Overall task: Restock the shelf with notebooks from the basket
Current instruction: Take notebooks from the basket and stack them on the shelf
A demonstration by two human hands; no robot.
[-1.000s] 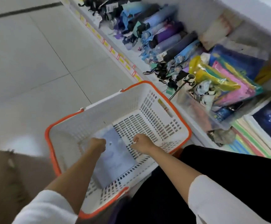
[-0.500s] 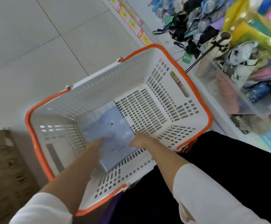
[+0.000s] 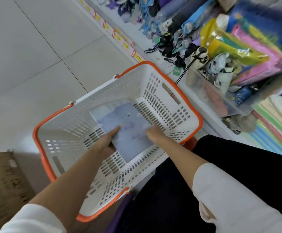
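Retail shop: low shelf (image 3: 155,42) with yellow price tags (image 3: 126,45) at upper centre, packaged umbrellas (image 3: 184,19), white orange-rimmed shopping basket (image 3: 184,96) on tiled floor (image 3: 27,47)

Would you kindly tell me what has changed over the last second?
The left hand and right hand shifted along the sides of the notebook and now grip it. It remains inside the basket, which stayed put.

White long sleeves (image 3: 229,195) end mid-forearm — a black garment (image 3: 237,157) covers the legs.
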